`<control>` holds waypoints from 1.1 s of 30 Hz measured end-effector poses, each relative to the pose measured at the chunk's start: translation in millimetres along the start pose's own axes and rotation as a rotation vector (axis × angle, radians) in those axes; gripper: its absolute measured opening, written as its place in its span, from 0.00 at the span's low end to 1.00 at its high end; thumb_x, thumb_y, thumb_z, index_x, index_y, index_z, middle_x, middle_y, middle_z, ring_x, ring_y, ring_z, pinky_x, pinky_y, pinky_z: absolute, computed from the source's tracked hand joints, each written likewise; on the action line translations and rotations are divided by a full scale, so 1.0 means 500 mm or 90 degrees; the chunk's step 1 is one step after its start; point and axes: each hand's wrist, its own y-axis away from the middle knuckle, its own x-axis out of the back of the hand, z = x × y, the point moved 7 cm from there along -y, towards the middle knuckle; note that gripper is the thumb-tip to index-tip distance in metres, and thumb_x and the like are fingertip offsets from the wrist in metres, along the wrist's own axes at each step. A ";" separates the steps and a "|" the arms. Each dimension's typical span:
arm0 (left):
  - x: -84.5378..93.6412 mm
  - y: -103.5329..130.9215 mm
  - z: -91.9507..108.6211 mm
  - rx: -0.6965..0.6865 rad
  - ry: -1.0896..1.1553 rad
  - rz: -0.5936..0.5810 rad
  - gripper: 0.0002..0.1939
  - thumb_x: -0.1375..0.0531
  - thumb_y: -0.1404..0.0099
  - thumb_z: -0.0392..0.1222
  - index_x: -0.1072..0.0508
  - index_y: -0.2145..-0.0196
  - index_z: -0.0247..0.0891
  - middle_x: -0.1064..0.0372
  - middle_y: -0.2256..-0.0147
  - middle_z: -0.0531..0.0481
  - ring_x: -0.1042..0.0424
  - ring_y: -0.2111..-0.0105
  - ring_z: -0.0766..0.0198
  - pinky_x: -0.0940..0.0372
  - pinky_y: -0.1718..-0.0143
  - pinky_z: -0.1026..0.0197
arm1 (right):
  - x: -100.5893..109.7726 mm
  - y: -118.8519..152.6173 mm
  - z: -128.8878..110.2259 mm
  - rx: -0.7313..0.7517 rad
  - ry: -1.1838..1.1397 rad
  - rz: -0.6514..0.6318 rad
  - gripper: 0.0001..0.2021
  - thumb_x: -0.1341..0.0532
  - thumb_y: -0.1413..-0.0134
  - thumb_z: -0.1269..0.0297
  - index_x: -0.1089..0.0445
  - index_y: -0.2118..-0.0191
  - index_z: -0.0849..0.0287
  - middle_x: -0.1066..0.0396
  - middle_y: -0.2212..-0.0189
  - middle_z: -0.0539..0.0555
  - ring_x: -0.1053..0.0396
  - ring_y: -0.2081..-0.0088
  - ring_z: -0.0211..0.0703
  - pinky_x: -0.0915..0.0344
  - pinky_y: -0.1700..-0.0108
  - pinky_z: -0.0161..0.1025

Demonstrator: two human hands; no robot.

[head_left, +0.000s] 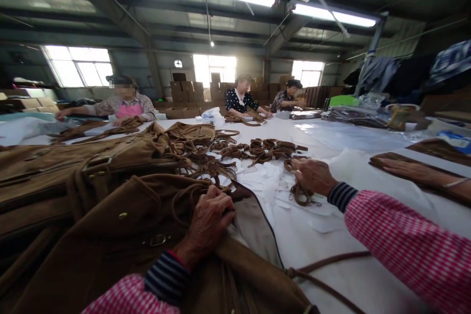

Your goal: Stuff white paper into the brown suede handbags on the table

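In the head view, my left hand (209, 218) lies on a brown fabric bag (147, 206) right in front of me. Its fingers curl closed over the bag's upper edge, beside a thin cord. The bag lies on its side, with its grey lining (255, 218) showing. Farther right, my right hand (312, 175) reaches over the table, its fingers bent around a bundled brown strap (303, 195) with a metal clip. Close by, a heap of similar straps (272, 151), several with white wrapping, spreads across the middle.
More brown bags (91, 157) are piled at left. White sheets and scraps (320, 218) cover the table. At right, a co-worker's hand (412, 171) rests on a flat brown piece (390, 162). Several people work across the table, near plastic-wrapped items (356, 115).
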 end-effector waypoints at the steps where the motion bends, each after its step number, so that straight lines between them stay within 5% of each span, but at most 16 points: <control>1: 0.000 0.000 0.001 0.000 0.001 -0.001 0.03 0.37 0.35 0.35 0.26 0.68 0.40 0.29 0.62 0.51 0.36 0.55 0.56 0.44 0.55 0.53 | 0.001 0.018 -0.032 0.072 0.002 -0.005 0.06 0.44 0.35 0.67 0.29 0.61 0.58 0.26 0.62 0.56 0.29 0.58 0.47 0.45 0.62 0.38; 5: 0.000 0.000 0.003 -0.006 0.000 0.001 0.03 0.37 0.35 0.35 0.26 0.67 0.40 0.29 0.62 0.51 0.36 0.55 0.56 0.44 0.55 0.53 | -0.015 0.089 -0.157 0.329 -0.040 -0.055 0.10 0.45 0.35 0.72 0.27 0.60 0.56 0.28 0.62 0.52 0.31 0.64 0.40 0.47 0.65 0.38; 10: 0.000 0.001 0.000 -0.004 -0.002 0.000 0.03 0.36 0.35 0.36 0.26 0.67 0.40 0.29 0.63 0.51 0.36 0.55 0.56 0.44 0.55 0.53 | -0.052 0.107 -0.207 0.370 -0.066 -0.112 0.07 0.42 0.35 0.71 0.27 0.57 0.56 0.28 0.60 0.52 0.30 0.61 0.41 0.48 0.66 0.37; 16: 0.001 0.001 0.003 -0.009 -0.005 -0.001 0.03 0.36 0.35 0.36 0.26 0.67 0.40 0.28 0.63 0.51 0.36 0.54 0.55 0.43 0.55 0.53 | -0.077 0.100 -0.230 0.380 -0.057 -0.126 0.08 0.45 0.33 0.71 0.29 0.62 0.59 0.28 0.64 0.52 0.32 0.67 0.39 0.50 0.68 0.36; 21: 0.003 0.001 0.004 0.001 0.001 0.005 0.02 0.36 0.36 0.35 0.25 0.67 0.40 0.28 0.63 0.50 0.36 0.55 0.55 0.43 0.55 0.53 | -0.033 0.124 -0.234 0.409 -0.106 -0.019 0.11 0.47 0.31 0.72 0.31 0.66 0.59 0.30 0.65 0.52 0.35 0.68 0.38 0.47 0.68 0.36; 25: 0.004 0.000 0.006 0.002 -0.001 0.002 0.02 0.36 0.36 0.35 0.25 0.67 0.40 0.28 0.63 0.50 0.36 0.54 0.55 0.43 0.55 0.53 | 0.029 0.205 -0.221 0.439 -0.277 0.003 0.14 0.51 0.30 0.74 0.33 0.65 0.58 0.30 0.62 0.55 0.33 0.64 0.39 0.40 0.62 0.36; 33: 0.004 -0.003 0.004 -0.011 -0.006 0.015 0.02 0.37 0.36 0.35 0.24 0.67 0.40 0.29 0.62 0.50 0.35 0.54 0.55 0.42 0.55 0.54 | 0.075 0.385 -0.155 0.355 -0.424 -0.165 0.10 0.46 0.34 0.75 0.32 0.57 0.52 0.26 0.60 0.55 0.28 0.60 0.42 0.33 0.58 0.37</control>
